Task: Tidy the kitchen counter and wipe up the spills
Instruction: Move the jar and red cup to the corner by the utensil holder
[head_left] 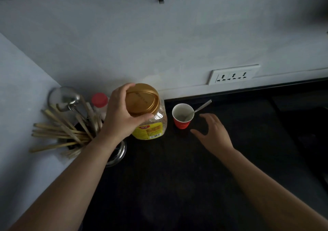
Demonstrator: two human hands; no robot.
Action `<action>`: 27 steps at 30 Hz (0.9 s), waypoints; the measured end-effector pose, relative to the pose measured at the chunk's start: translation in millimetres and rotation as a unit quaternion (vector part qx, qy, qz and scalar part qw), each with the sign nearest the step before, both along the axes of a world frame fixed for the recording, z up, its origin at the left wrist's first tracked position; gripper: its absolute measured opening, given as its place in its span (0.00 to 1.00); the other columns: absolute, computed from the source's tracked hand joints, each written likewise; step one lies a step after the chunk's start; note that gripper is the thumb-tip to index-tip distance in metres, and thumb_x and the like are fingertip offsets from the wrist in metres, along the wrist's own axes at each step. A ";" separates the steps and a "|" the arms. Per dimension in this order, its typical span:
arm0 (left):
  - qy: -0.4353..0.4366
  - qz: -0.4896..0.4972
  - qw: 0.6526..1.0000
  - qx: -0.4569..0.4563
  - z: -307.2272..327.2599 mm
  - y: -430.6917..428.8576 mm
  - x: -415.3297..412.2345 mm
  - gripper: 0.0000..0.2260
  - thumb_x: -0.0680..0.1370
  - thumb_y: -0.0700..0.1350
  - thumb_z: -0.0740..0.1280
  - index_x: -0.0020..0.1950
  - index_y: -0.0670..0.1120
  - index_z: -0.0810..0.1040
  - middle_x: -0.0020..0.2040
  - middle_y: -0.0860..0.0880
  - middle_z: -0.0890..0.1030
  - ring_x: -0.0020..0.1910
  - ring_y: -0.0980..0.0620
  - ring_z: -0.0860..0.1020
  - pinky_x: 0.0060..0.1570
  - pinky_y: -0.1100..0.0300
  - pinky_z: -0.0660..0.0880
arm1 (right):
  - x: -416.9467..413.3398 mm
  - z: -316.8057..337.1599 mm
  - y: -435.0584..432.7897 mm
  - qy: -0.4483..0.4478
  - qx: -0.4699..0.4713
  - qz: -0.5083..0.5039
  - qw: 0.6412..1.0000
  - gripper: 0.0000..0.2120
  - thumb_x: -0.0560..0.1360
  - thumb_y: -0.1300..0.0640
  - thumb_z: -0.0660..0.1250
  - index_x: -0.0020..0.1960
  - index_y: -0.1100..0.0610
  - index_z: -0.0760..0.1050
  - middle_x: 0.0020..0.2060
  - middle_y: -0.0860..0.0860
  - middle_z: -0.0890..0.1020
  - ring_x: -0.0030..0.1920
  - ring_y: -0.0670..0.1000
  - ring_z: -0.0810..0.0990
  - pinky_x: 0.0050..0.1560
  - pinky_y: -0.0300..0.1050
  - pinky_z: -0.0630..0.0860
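A clear plastic jar with a gold lid and a yellow label stands on the dark counter near the back wall. My left hand grips it around the lid from the left. Just right of the jar stands a small red paper cup, white inside, with a metal spoon leaning in it. My right hand hovers open, fingers spread, just right of and in front of the cup, not touching it.
A steel holder packed with wooden utensils and a metal ladle stands in the left corner, with a red-capped bottle behind it. A white socket strip sits on the wall. A dark hob surface lies at right.
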State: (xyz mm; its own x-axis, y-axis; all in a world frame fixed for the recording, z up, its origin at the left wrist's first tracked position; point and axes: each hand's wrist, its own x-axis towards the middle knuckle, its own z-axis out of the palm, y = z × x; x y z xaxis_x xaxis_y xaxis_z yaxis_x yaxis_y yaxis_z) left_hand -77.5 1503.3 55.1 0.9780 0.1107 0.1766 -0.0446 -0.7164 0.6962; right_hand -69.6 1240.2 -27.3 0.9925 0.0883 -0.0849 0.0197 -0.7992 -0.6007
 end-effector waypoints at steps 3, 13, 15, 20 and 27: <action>-0.001 0.001 1.000 0.002 -1.3 -1.2 0.6 0.40 0.61 0.50 0.79 0.68 0.51 0.63 0.65 0.50 0.65 0.63 0.53 0.66 0.59 0.59 0.65 | 14.2 -7.2 5.8 0.007 0.036 -0.027 0.999 0.36 0.66 0.48 0.74 0.69 0.56 0.63 0.66 0.53 0.70 0.64 0.52 0.72 0.61 0.48 0.72; -0.006 0.011 1.000 -0.015 -5.9 -5.8 19.9 0.39 0.60 0.48 0.80 0.66 0.53 0.64 0.61 0.55 0.63 0.62 0.53 0.66 0.58 0.58 0.65 | 31.4 -30.0 29.1 0.034 0.138 -0.052 0.988 0.35 0.64 0.51 0.77 0.66 0.53 0.66 0.62 0.50 0.73 0.61 0.49 0.74 0.59 0.49 0.75; -0.010 0.013 1.000 -0.017 -7.4 -5.8 23.5 0.38 0.60 0.48 0.80 0.65 0.54 0.64 0.61 0.55 0.64 0.62 0.52 0.66 0.57 0.58 0.65 | 33.3 -31.1 31.1 0.033 0.161 -0.058 0.985 0.33 0.64 0.52 0.77 0.65 0.53 0.67 0.62 0.50 0.74 0.59 0.48 0.74 0.57 0.45 0.75; -0.020 0.007 1.000 -0.012 -11.7 -3.3 18.7 0.39 0.59 0.49 0.80 0.65 0.55 0.64 0.61 0.55 0.64 0.62 0.50 0.67 0.58 0.55 0.67 | 34.5 -33.4 27.6 0.046 0.168 -0.047 0.984 0.33 0.64 0.50 0.77 0.64 0.53 0.67 0.61 0.50 0.75 0.60 0.49 0.74 0.60 0.49 0.75; 0.005 0.022 1.000 -0.012 1.2 -4.2 11.7 0.37 0.62 0.50 0.78 0.68 0.55 0.65 0.65 0.51 0.68 0.64 0.51 0.69 0.63 0.52 0.68 | 21.1 -34.7 -10.2 0.146 -0.070 0.055 0.985 0.33 0.74 0.43 0.64 0.72 0.57 0.59 0.72 0.55 0.63 0.71 0.56 0.61 0.70 0.53 0.64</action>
